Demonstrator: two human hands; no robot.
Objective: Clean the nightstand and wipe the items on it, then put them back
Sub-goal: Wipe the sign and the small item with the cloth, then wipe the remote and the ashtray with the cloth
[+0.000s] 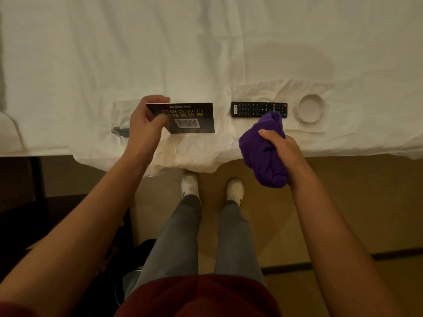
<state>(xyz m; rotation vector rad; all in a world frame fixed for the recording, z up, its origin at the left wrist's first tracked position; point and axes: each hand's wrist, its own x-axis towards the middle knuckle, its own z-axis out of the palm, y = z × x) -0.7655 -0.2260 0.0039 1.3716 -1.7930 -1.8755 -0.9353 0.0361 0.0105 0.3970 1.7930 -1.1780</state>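
At the bed edge: everything is placed relative to the white bed sheet (206, 53), whose near hem runs left to right above the person's shoes.
Right hand (280, 145): fingers curled tight around a bunched purple cloth (265, 154), held at the hem, the cloth's top just overlapping the remote from this view.
Left hand (146, 120): thumb and fingers pinch the left end of the black WiFi card (194, 117), held just above the sheet, long axis across the view.
Hands: well apart, each occupied.
Key relation: the card lies left of the cloth, at about the same depth; my guess is the right hand sweeps leftward along the card's length.
Clear stand (121, 120): what looks like a transparent acrylic holder lies on the sheet beside the left hand; its outline is faint.
Remote (254, 108): on the sheet, long axis parallel to the hem.
Round dish (311, 108): pale, possibly an ashtray, right of the remote.
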